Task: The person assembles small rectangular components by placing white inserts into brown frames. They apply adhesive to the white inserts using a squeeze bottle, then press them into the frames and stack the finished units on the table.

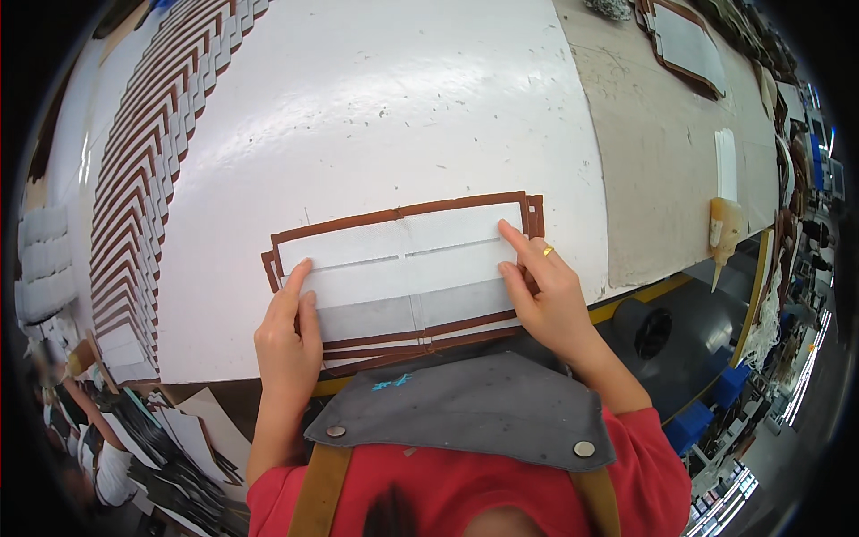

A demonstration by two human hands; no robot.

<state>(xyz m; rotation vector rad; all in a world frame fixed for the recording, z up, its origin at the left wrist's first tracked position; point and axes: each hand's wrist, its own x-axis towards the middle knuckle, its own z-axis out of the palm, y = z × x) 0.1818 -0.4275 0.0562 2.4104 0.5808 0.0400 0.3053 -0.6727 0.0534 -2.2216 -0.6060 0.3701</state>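
A white and grey panel with brown edging [358, 283] lies on the white tabletop by its front edge, close to my body. It looks like a flat wallet or bag lining piece with two slit lines and a crease down the middle. My left hand [291, 324] grips its left end, index finger and thumb on the white face, the other fingers curled. At the right end my right hand [548, 291], with a gold ring, holds it the same way. What the curled fingers touch underneath is hidden.
A long overlapping row of brown-edged white pieces [148, 161] lines the left side. To the right, on a beige board [658, 170], are a glue bottle [723, 224] with a pointed nozzle and more brown-edged panels [684, 49]. A person's arm [89, 412] shows at lower left.
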